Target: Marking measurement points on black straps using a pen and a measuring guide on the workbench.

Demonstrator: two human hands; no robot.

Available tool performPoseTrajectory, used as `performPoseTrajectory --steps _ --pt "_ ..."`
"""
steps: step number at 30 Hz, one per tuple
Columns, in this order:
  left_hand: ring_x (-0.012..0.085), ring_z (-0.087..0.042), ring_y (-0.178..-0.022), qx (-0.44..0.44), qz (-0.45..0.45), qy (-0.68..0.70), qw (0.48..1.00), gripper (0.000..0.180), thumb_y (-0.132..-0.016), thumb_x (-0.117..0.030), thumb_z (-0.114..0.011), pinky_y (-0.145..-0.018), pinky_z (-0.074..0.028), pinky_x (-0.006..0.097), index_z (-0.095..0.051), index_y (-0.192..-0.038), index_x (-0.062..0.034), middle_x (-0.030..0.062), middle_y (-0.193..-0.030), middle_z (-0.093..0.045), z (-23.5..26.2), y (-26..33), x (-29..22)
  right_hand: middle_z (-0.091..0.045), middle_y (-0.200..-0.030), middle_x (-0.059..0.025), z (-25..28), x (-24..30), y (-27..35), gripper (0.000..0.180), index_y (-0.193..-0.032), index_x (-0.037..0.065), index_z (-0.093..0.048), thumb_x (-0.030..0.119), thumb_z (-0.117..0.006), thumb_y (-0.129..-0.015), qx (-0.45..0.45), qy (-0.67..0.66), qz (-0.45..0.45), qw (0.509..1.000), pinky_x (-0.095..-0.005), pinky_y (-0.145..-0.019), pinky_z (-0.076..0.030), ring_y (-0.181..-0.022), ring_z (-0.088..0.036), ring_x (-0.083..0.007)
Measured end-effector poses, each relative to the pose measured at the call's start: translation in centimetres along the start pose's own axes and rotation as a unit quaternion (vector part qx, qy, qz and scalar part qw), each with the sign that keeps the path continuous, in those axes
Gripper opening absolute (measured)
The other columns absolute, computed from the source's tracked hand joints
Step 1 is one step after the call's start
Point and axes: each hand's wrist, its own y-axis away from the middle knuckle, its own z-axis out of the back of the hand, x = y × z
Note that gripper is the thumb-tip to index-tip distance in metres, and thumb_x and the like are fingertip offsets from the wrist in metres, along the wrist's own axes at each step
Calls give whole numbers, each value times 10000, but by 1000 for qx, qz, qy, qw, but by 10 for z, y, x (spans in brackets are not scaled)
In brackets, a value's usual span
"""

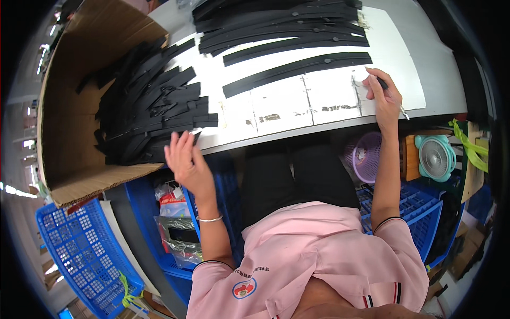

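Note:
My left hand is open, its fingers spread beside the near edge of a heap of black fabric strips that spills out of a cardboard box. My right hand is closed round a slim pen; one dark end shows by the fingers, and a pale end sticks out beyond the hand. That hand is over the right part of a white board with drawn lines and dark smudges. Just beyond it lies a single black strip, slightly curved, with a small round mark. More strips lie in rows farther back.
The open cardboard box stands at the left on the grey table. Below the table's edge are a blue basket, a blue crate with packages, a purple basket and a small turquoise fan.

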Motion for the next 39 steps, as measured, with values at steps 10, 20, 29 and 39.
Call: performPoseTrajectory --steps 10,20,29,39 --pt "374 -500 -1409 166 -152 156 962 331 -982 -117 -663 -1225 -243 547 -684 -1296 -15 180 -1419 -620 -106 -5 -167 -747 -975 -119 -16 23 20 215 -1148 68 -730 58 -715 -933 -13 219 207 953 -330 -776 -552 -882 -721 -250" --pt "390 -300 -1539 225 -143 114 957 672 -972 -176 -684 -1241 -109 618 -407 -1552 18 223 -1631 -367 -79 6 -154 -713 -1287 -76 -25 20 67 542 -1268 61 -658 189 -857 -781 74 392 262 879 -484 -1145 -367 -1325 -583 -252" --pt "388 -210 -1573 238 -68 53 967 734 -1004 -348 -665 -1208 28 679 -377 -1574 13 193 -1667 -319 -62 18 -115 -725 -1291 -26 39 -8 50 368 -1251 67 -678 139 -758 -900 -7 461 262 848 -460 -1159 -358 -1236 -622 -242" --pt "342 -250 -1568 212 -49 61 974 743 -982 -370 -691 -1229 10 631 -397 -1582 -46 159 -1645 -377 -50 10 -76 -727 -1245 -99 35 -10 49 308 -1233 31 -708 97 -731 -933 -8 427 265 865 -436 -1115 -421 -1193 -607 -283"
